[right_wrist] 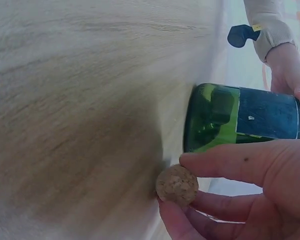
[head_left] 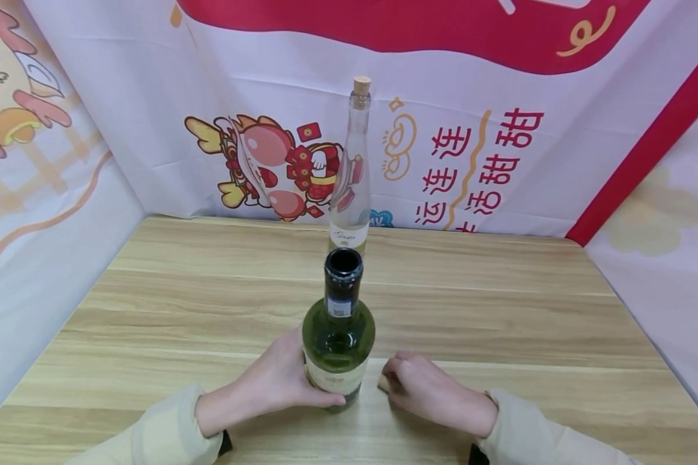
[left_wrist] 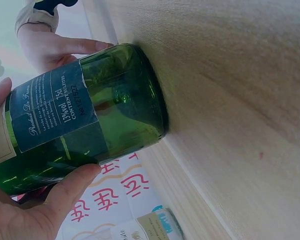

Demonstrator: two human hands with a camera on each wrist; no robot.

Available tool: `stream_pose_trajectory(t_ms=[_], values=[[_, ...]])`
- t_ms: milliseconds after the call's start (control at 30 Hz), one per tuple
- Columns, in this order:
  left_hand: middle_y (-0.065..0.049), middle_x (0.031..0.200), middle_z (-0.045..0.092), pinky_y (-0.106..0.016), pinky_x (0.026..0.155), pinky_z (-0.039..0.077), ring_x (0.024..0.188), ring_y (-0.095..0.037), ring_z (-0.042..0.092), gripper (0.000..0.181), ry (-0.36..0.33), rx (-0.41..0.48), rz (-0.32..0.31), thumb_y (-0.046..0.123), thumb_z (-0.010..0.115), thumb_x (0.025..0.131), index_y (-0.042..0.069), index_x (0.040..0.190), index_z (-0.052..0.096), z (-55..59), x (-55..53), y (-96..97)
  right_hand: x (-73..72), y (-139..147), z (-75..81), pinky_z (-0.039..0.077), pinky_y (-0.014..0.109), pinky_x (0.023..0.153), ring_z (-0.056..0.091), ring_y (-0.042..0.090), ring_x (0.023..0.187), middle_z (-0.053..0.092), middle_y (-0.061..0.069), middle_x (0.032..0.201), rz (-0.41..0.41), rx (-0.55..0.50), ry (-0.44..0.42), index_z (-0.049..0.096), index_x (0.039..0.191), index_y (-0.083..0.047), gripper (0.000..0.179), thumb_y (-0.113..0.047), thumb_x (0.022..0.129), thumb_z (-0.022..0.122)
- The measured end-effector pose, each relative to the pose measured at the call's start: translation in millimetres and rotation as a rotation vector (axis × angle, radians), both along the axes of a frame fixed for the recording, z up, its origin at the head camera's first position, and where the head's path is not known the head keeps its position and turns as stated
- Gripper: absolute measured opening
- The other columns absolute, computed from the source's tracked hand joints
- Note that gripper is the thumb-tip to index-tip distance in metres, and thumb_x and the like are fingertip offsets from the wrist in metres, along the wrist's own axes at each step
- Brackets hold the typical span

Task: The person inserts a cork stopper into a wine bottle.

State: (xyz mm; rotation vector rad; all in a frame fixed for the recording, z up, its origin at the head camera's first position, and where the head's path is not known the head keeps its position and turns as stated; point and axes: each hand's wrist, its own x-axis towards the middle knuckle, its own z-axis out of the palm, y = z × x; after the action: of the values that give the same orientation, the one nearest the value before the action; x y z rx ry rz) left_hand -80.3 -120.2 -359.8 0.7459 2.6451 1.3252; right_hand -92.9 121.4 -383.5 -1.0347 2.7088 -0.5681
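Hands (head_left: 279, 378) (head_left: 424, 391) partly hide cork (head_left: 383, 383) and green bottle (head_left: 338, 349).

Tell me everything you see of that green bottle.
The green bottle looks like translucent glass, with a dark neck and an open mouth. It wears a cream label, a dark blue label with white print, and a small neck label. It stands upright on the wooden table, in front of the corked clear bottle. The person's left hand grips its body. Whether liquid is inside, I can't tell.
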Motion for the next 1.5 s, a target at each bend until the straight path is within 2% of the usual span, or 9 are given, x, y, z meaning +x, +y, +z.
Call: stream_pose_trajectory(t_ms=[100, 267, 500, 667, 900, 1067, 1167, 1333, 1500], values=[[0.016, 0.113, 0.055, -0.033, 0.091, 0.044, 0.105, -0.005, 0.053, 0.087, -0.002, 0.005, -0.001, 0.036, 0.087, 0.051, 0.026, 0.124, 0.040, -0.1, -0.3, 0.1, -0.2, 1, 3.0, 0.050, 0.021, 0.062, 0.056, 0.010, 0.070, 0.060, 0.002, 0.081, 0.008, -0.015, 0.035, 0.064, 0.097, 0.000, 0.023, -0.006, 0.075, 0.069], [0.016, 0.114, 0.055, -0.034, 0.091, 0.044, 0.105, -0.005, 0.053, 0.087, -0.009, 0.008, 0.003, 0.036, 0.087, 0.051, 0.027, 0.124, 0.040, -0.3, -0.3, 0.1, -4.0, 2, 16.3, 0.050, 0.023, 0.065, 0.056, 0.011, 0.074, 0.059, 0.002, 0.087, -0.016, -0.038, 0.041, 0.061, 0.106, -0.002, 0.031, -0.005, 0.076, 0.067], [0.015, 0.113, 0.055, -0.034, 0.091, 0.044, 0.105, -0.005, 0.053, 0.087, 0.004, 0.004, 0.006, 0.035, 0.087, 0.051, 0.026, 0.124, 0.040, -0.3, 0.1, 0.3, -14.4, 5, 37.3, 0.050, 0.021, 0.062, 0.053, 0.008, 0.070, 0.057, -0.001, 0.080, -0.030, -0.191, 0.105, 0.059, 0.094, -0.004, 0.025, 0.007, 0.072, 0.063], [0.016, 0.114, 0.055, -0.033, 0.090, 0.044, 0.105, -0.005, 0.053, 0.086, 0.008, 0.000, 0.000, 0.037, 0.087, 0.052, 0.027, 0.123, 0.041, -0.5, -0.1, 0.0, -18.9, 7, 56.5, 0.052, 0.022, 0.067, 0.058, 0.010, 0.076, 0.058, -0.003, 0.080, -0.065, -0.248, 0.090, 0.056, 0.090, -0.007, 0.022, 0.006, 0.074, 0.063], [0.016, 0.113, 0.055, -0.034, 0.090, 0.045, 0.105, -0.005, 0.053, 0.087, 0.015, 0.007, 0.002, 0.037, 0.087, 0.051, 0.026, 0.124, 0.040, -1.0, 0.3, -0.3, -22.1, 7, 86.6, 0.051, 0.017, 0.069, 0.061, 0.010, 0.079, 0.058, -0.003, 0.081, -0.089, -0.323, 0.053, 0.055, 0.087, -0.008, 0.021, 0.001, 0.075, 0.070], [0.017, 0.111, 0.056, -0.033, 0.089, 0.045, 0.103, -0.004, 0.054, 0.085, 0.014, 0.012, 0.004, 0.038, 0.087, 0.052, 0.027, 0.123, 0.041, -1.6, 0.6, -0.3, -22.4, 8, 106.8, 0.052, 0.018, 0.069, 0.061, 0.009, 0.079, 0.059, -0.003, 0.081, -0.120, -0.369, 0.099, 0.054, 0.084, -0.008, 0.026, 0.003, 0.070, 0.073], [0.018, 0.111, 0.055, -0.032, 0.089, 0.045, 0.103, -0.004, 0.053, 0.085, 0.013, 0.017, 0.000, 0.039, 0.086, 0.053, 0.027, 0.123, 0.040, -2.0, 0.4, -0.4, -21.8, 10, 118.0, 0.052, 0.019, 0.069, 0.060, 0.009, 0.078, 0.059, -0.003, 0.081, -0.111, -0.417, 0.138, 0.055, 0.084, -0.007, 0.027, 0.006, 0.069, 0.073], [0.019, 0.112, 0.054, -0.032, 0.090, 0.045, 0.104, -0.003, 0.053, 0.085, 0.013, 0.026, -0.004, 0.042, 0.085, 0.053, 0.029, 0.123, 0.039, -2.4, 0.3, -0.7, -20.3, 10, 134.2, 0.052, 0.018, 0.069, 0.060, 0.006, 0.077, 0.061, -0.004, 0.085, -0.065, -0.459, 0.218, 0.062, 0.086, -0.008, 0.024, 0.007, 0.070, 0.071], [0.020, 0.111, 0.055, -0.032, 0.090, 0.045, 0.104, -0.003, 0.053, 0.083, 0.015, 0.027, -0.006, 0.043, 0.085, 0.053, 0.029, 0.122, 0.040, -3.1, 0.2, -0.6, -19.6, 6, 147.3, 0.052, 0.019, 0.070, 0.061, 0.006, 0.079, 0.063, -0.003, 0.089, -0.087, -0.502, 0.245, 0.065, 0.090, -0.008, 0.023, 0.005, 0.072, 0.071]])
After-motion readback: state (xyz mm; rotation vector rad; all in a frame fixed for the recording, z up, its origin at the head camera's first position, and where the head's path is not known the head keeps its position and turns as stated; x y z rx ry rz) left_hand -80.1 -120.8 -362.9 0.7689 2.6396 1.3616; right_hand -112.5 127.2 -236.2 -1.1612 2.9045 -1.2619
